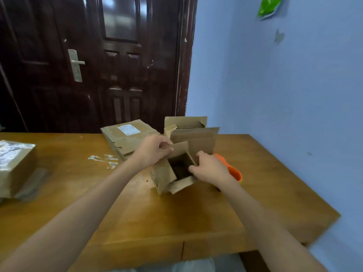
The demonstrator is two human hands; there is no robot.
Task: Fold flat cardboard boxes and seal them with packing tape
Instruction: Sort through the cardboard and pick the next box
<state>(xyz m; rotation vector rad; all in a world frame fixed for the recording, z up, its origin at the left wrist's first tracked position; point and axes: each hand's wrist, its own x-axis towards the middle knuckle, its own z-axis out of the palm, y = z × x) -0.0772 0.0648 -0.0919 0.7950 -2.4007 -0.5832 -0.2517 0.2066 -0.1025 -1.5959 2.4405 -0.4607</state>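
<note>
Box (pixel 170 169): small, open-topped, upright mid-table (pixel 137 213) | Left hand (pixel 153 151): pinches far flap | Right hand (pixel 210 169): curled on right flap | Judged light, thin, creases easily; take flaps near fold lines | Orange tape holder (pixel 233 171) just right.

No readable text found. White shipping label (pixel 129 129) seen on top of flattened cardboard stack (pixel 125 142) at table's (pixel 137 218) far edge; print on it too small and blurred, no word or number made out. Green packet (pixel 269 5) on wall: no lettering legible. No brand marks made out on other cardboard.
</note>
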